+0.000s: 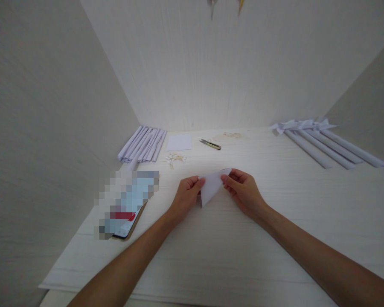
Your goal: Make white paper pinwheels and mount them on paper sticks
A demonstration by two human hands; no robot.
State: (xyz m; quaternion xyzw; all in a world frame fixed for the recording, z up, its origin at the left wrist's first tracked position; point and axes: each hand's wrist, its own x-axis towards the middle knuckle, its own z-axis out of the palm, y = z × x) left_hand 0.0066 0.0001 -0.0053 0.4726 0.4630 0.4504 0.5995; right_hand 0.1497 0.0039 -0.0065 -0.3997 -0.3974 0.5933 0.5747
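Worktop, white and wood-grained: enclosed by pale panels at back and sides. The person's left hand and right hand are above its middle, each pinching, thumb uppermost, a small white triangular paper piece between them. The left grips its left side, the right its upper right corner. The piece is smooth and unmarked, its lowest corner pointing toward the person; the number of layers cannot be told.

Worktop surface extends rightward to long white paper tubes with flared ends beside the right panel. Leftward, a bundle of white paper rolls lies against the left panel, with a tan-edged phone, partly pixelated, nearer the person. Beyond the hands lie a white square sheet, gold-handled snips and small white-tipped sticks.
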